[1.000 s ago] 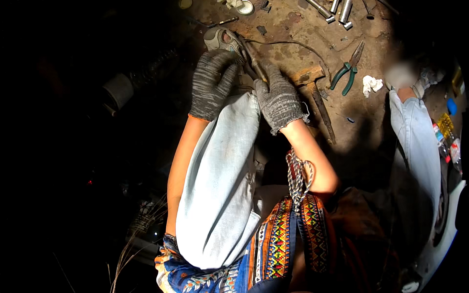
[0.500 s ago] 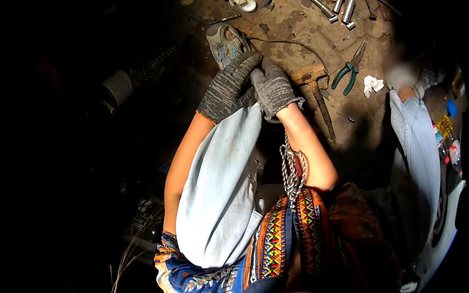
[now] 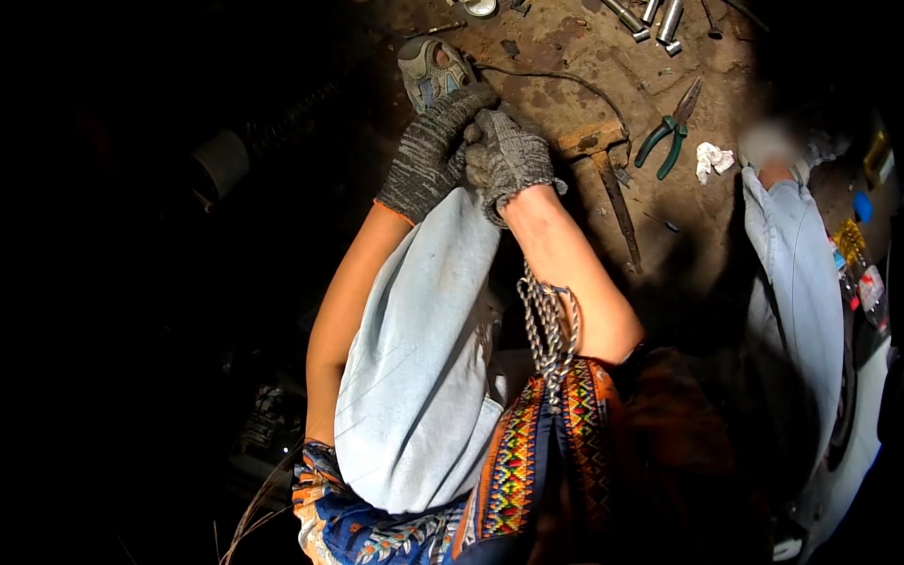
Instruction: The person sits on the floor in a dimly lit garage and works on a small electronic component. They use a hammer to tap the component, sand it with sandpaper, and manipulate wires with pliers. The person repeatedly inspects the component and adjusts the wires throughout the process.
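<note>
Both my hands wear grey knitted gloves and meet just beyond my raised knee, near my shoe (image 3: 433, 75). My left hand (image 3: 428, 155) is bent over with its fingers together, reaching toward the shoe's near side. Against it, my right hand (image 3: 511, 158) is closed, its fingers curled inward. Whatever lies between the hands, if anything, is hidden by the gloves. Below them rises my leg in light blue jeans (image 3: 419, 358). A braided cord (image 3: 549, 325) dangles from my patterned top beside my right forearm.
Right of my hands lies a hammer (image 3: 614, 198) with a worn wooden part. Beyond it are green-handled pliers (image 3: 670, 132) and a crumpled white scrap (image 3: 713, 160). Metal tubes (image 3: 669, 24) lie at the far edge. A white cylinder (image 3: 221, 165) stands in shadow at left.
My right hand has turned and curled its fingers more tightly, shifting slightly left. My left hand has stayed nearly in place by the shoe.
</note>
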